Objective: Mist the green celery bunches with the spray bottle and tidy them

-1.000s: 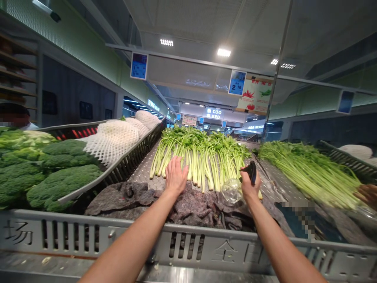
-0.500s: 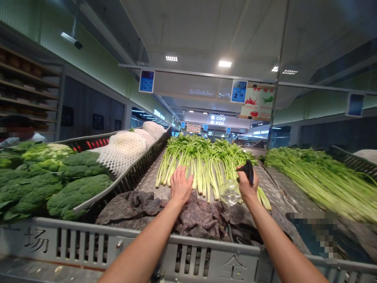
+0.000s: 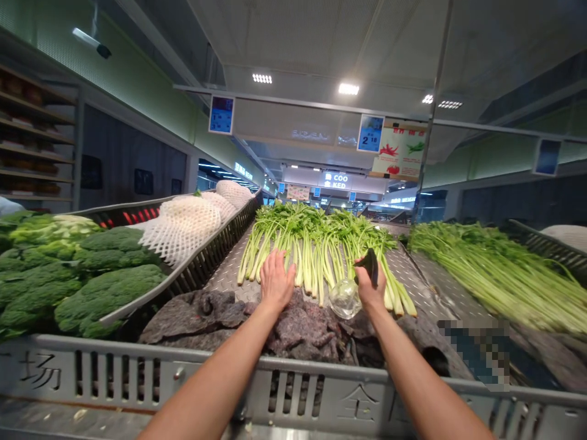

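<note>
A row of celery (image 3: 312,260) lies on a textured metal surface, leafy ends away from me and pale stalk ends toward me. My left hand (image 3: 277,282) rests at the near stalk ends, fingers stretched out and holding nothing. My right hand (image 3: 371,298) is wrapped round the neck of a clear spray bottle (image 3: 343,299) with a black trigger head. The bottle tilts, its rounded bottom turned toward me and left, in front of the right-hand stalks. Below both hands lies a crumpled dark grey cloth (image 3: 302,333).
Broccoli (image 3: 112,284) fills the left side, beside pale produce in white foam nets (image 3: 183,220) and a black slatted divider (image 3: 215,260). A grey crate edge (image 3: 206,360) runs along the front. On the right, a mirror (image 3: 495,275) reflects the celery. Price signs (image 3: 370,133) hang overhead.
My right hand and the spray bottle have shifted left, uncovering more stalks on the right. The left hand stays on the stalk ends. The view has shifted slightly.
</note>
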Demonstrator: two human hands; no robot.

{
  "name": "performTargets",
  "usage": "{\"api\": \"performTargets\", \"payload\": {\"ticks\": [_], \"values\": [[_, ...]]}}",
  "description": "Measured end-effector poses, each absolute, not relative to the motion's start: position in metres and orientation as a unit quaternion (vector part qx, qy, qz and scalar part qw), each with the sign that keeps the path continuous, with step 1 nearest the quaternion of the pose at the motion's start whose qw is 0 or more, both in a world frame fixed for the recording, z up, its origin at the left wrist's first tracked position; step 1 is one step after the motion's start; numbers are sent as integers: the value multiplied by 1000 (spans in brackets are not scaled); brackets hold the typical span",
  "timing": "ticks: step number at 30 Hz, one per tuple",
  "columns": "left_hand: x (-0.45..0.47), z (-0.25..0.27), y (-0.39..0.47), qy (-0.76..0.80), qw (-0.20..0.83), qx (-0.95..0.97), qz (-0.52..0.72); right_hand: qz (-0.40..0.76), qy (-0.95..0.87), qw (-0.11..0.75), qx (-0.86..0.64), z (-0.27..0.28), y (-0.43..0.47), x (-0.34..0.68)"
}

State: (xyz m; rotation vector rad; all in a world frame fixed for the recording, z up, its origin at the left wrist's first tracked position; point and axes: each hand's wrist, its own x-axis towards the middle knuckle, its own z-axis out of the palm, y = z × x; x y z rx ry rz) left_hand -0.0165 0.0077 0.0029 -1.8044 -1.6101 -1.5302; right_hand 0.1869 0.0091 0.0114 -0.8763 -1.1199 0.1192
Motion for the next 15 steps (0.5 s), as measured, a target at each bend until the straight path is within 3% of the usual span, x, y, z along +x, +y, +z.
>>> {"api": "performTargets", "payload": {"ticks": [15], "values": [[-16, 6, 11, -550, 139, -623, -539, 58, -562, 732, -382, 15, 6, 183]]}}
